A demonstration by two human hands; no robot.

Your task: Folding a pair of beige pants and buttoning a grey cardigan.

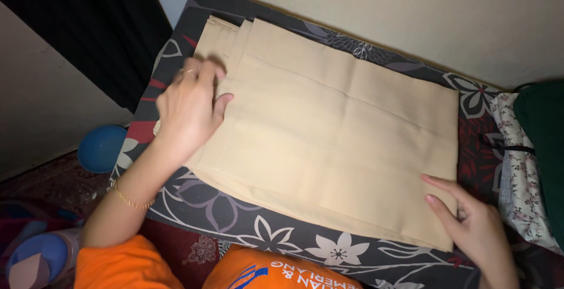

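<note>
A beige pair of trousers point(335, 124), folded flat, lies across a dark mattress with a flower print point(235, 218). My left hand point(191, 107) presses flat on the waist end of the trousers at the left, fingers together, a ring on one finger and a thin gold bracelet at the wrist. My right hand point(470, 224) rests at the lower right corner of the fabric, fingers spread and touching its edge. Neither hand grips anything. My orange sleeves show at the bottom.
A cream wall point(411, 12) runs along the far side of the mattress. A floral cloth point(517, 159) and a dark green fabric point(543, 136) lie at the right. A blue ball point(101, 146) sits on the floor at the left.
</note>
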